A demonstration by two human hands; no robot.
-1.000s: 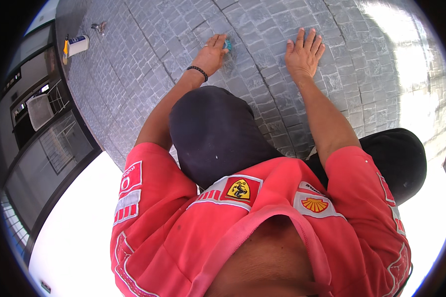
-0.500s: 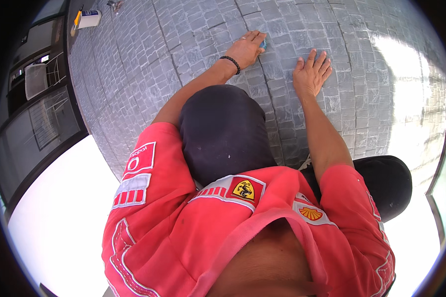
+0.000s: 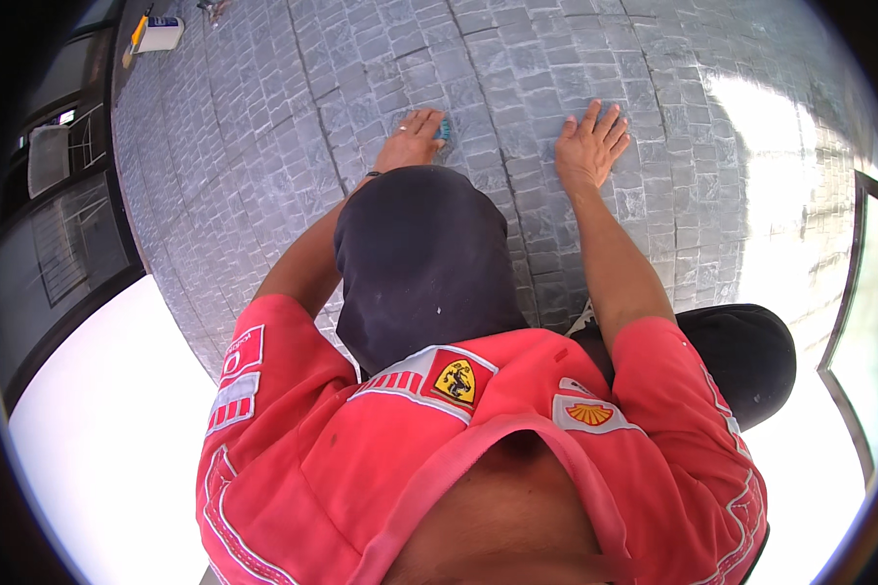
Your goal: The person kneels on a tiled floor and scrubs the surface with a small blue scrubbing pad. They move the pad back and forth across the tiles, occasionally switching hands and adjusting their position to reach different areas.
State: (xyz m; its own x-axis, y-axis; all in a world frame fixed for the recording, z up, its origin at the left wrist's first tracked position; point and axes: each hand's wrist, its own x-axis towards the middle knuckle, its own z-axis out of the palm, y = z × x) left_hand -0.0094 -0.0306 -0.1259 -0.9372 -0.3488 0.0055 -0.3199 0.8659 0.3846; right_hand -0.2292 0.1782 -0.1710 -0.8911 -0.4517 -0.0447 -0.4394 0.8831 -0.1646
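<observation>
Apparently a patio or similar paved spot beside a building: grey floor [image 3: 244,146] patterned like cobbles, a sunlit patch [image 3: 785,185] at right, dark-framed glass [image 3: 63,258] at left. Home or business is unclear.

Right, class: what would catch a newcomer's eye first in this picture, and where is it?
First, the red shirt filling the lower middle, with a dark knee above it. Next, toward the top, the left hand holds a small teal thing and the right hand lies spread on grey paving. Last, the white tub at upper left.
</observation>
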